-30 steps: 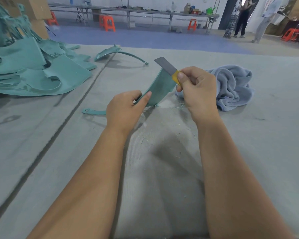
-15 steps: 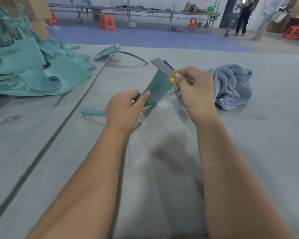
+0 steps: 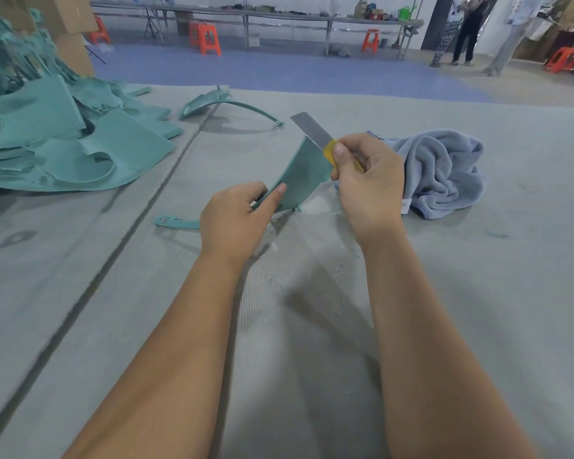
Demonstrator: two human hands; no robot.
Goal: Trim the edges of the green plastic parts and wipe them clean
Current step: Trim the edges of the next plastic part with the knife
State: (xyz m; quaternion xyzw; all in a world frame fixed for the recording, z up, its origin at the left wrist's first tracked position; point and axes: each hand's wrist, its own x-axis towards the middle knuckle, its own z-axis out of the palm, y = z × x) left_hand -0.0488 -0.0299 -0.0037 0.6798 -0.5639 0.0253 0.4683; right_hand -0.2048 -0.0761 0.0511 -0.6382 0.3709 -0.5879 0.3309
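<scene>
Now left hand [image 3: 234, 220] pinches the green part [image 3: 304, 173]; right hand [image 3: 367, 180] grips the blade [image 3: 312, 129].

Blue floor [image 3: 279, 69], long bench [image 3: 246, 13], orange stools [image 3: 206, 36]

Plastic part [image 3: 304, 175] is standing on the table [image 3: 478, 309]. Relative to it: parts pile [image 3: 63, 144] lying far left, towel [image 3: 441, 170] lying just right, curved part [image 3: 212, 104] lying behind-left, shavings [image 3: 312, 273] lying in front.
</scene>
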